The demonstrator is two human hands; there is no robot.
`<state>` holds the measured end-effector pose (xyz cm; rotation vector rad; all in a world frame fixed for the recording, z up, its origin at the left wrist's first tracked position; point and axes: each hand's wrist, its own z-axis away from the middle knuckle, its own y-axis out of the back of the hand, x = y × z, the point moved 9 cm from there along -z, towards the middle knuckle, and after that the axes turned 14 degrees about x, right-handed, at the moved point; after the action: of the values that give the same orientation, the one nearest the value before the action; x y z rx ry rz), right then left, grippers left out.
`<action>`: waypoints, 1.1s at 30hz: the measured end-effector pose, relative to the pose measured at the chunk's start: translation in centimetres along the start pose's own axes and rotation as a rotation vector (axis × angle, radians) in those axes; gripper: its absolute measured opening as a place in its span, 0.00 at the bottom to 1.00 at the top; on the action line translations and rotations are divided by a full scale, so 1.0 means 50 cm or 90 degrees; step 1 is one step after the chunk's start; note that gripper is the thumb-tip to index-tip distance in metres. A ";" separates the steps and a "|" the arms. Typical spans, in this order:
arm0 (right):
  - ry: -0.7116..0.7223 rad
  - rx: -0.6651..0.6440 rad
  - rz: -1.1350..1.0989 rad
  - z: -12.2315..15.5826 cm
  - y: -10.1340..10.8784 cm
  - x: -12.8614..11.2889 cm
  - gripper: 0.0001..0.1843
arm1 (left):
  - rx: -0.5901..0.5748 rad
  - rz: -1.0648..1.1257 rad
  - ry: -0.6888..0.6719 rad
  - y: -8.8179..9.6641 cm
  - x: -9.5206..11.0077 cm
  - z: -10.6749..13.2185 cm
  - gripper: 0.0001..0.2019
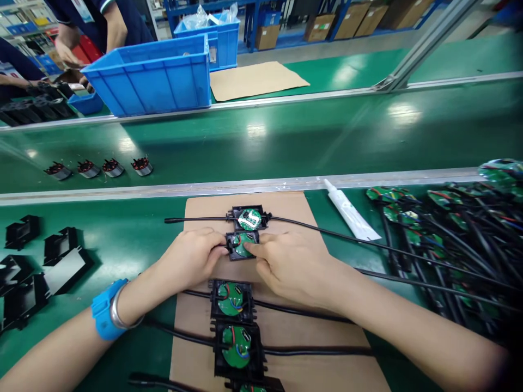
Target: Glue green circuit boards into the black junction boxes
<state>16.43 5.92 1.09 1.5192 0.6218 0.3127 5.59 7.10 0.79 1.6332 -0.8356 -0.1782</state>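
Note:
Both hands meet on a small black housing with a round green circuit board (242, 244) lying on a brown cardboard sheet (286, 209). My left hand (192, 257) grips its left side with curled fingers. My right hand (292, 264) holds the right side, a finger pressing on the board. Just beyond lies another housing with a board (249, 219) and long black cables running left and right. Nearer me, two more housings with boards (231, 299) (237, 345) lie in a column with their cables.
A white tube (350, 211) lies right of the cardboard. A heap of cabled green boards (441, 228) fills the right. Empty black housings (44, 261) sit at left. Several small motors (100, 167) ride the belt. A blue bin (151, 73) and other people's hands (67, 46) are beyond.

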 end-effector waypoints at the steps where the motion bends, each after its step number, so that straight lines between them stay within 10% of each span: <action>1: 0.000 -0.005 -0.010 -0.001 -0.003 0.000 0.18 | 0.006 -0.030 -0.014 0.000 0.005 0.000 0.09; 11: -0.016 -0.016 -0.050 0.006 -0.015 -0.010 0.16 | -0.062 -0.270 -0.206 -0.035 0.065 -0.007 0.08; 21: -0.050 -0.030 -0.075 0.016 -0.008 -0.016 0.17 | -0.005 -0.233 -0.112 -0.035 0.087 0.038 0.26; 33: -0.151 0.004 -0.245 0.048 0.009 0.037 0.13 | 0.051 -0.054 -0.113 0.000 0.093 0.003 0.13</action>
<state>19.35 4.97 1.05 1.3818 0.7081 -0.1628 8.87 4.18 2.27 1.7473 -0.9174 -0.3570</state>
